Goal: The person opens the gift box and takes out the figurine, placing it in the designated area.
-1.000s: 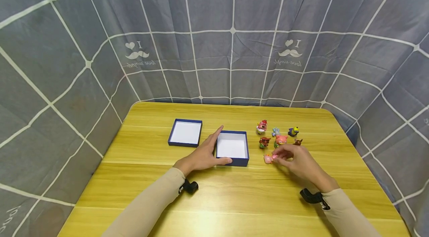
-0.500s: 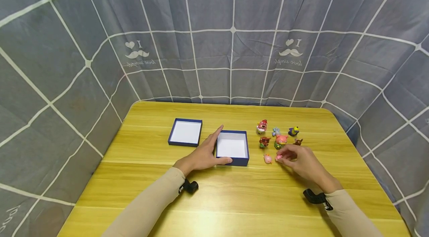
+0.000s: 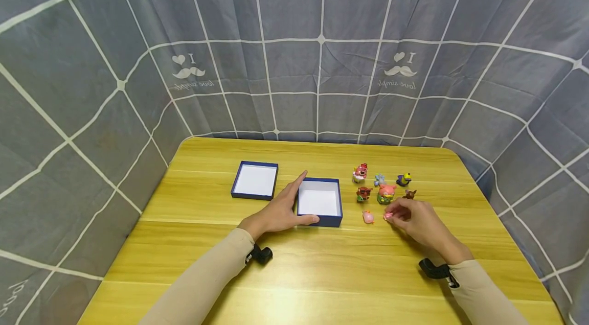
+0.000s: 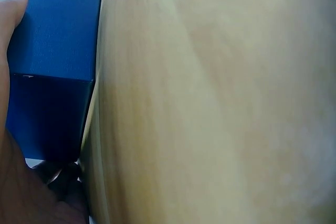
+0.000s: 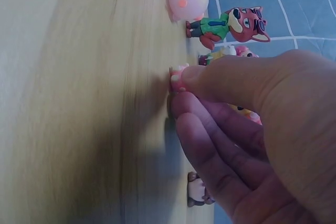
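My left hand (image 3: pixel 279 211) rests against the left side of an open blue box (image 3: pixel 319 200) with a white inside. Its thumb lies along the front wall and its fingers reach straight toward the back corner. In the left wrist view, the thumb touches the blue wall of the box (image 4: pixel 60 30). My right hand (image 3: pixel 421 220) pinches a small pink figurine (image 5: pixel 177 78) between thumb and fingers, low at the tabletop; the fingertips hide part of it. Left of that hand lies a round pale-pink figurine (image 3: pixel 368 217), and a fox figurine (image 3: pixel 363 194) stands behind it.
A shallow blue lid (image 3: pixel 254 181) with a white inside lies left of the box. Several figurines stand at the right, among them a pink pig (image 3: pixel 385 193), a red-topped one (image 3: pixel 360 172), a pale-blue one (image 3: pixel 379 180), a yellow-headed one (image 3: pixel 404 179) and a brown one (image 3: pixel 409 194).
My right hand has moved a little to the right with the small pink figurine, away from the pale-pink one that it was beside. The left hand and the box stay in place.
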Demonstrator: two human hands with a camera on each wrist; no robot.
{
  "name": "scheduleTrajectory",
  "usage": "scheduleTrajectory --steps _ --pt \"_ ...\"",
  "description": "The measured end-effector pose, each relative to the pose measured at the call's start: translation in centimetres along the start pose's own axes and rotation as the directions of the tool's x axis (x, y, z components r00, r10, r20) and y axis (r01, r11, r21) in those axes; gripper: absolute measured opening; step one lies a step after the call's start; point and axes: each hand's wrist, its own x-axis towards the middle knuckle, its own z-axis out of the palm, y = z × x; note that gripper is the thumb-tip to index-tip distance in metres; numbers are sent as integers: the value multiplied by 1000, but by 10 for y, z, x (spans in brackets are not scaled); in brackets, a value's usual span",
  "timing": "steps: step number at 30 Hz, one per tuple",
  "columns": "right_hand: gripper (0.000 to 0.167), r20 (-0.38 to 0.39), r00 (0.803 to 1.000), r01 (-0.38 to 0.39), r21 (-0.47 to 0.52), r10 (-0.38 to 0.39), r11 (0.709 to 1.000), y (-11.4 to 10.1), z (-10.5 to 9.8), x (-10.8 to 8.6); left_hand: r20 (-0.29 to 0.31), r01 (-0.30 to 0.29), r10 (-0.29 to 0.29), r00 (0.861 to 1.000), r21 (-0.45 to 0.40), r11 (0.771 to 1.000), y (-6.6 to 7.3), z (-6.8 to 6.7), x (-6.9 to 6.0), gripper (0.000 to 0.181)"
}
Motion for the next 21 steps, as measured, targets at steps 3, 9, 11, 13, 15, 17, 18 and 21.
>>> scheduleTrajectory --steps 3,9,11,13,15,17,18,21 --pt "16 -4 1000 -9 -10 9 1000 0 0 0 0 -1 1 1000 4 1000 0 0 1 128" --pt "15 -12 1000 -7 -8 7 1000 0 -1 -1 1 -3 3 1000 5 1000 -2 1 1 128" --pt "16 -13 1000 -2 -5 2 1000 -1 -1 -1 0 -3 3 1000 6 1000 -2 1 1 129" --pt "16 -14 1000 1 -3 -1 1000 -1 -1 -1 -1 -4 4 1000 6 1000 -2 0 1 129" --pt "17 -14 1000 4 -3 -4 1000 -1 -1 -1 0 -4 4 1000 6 1000 -2 0 1 129" --pt "19 -13 1000 2 -7 -2 1000 -1 -1 -2 0 -4 4 1000 8 1000 -2 0 1 129" --pt "19 -12 1000 -1 -9 1 1000 -1 -1 -2 0 -4 4 1000 8 1000 -2 0 1 129" --pt "20 -7 1000 -10 -15 10 1000 -2 -1 -2 0 -3 3 1000 9 1000 -2 0 1 129"
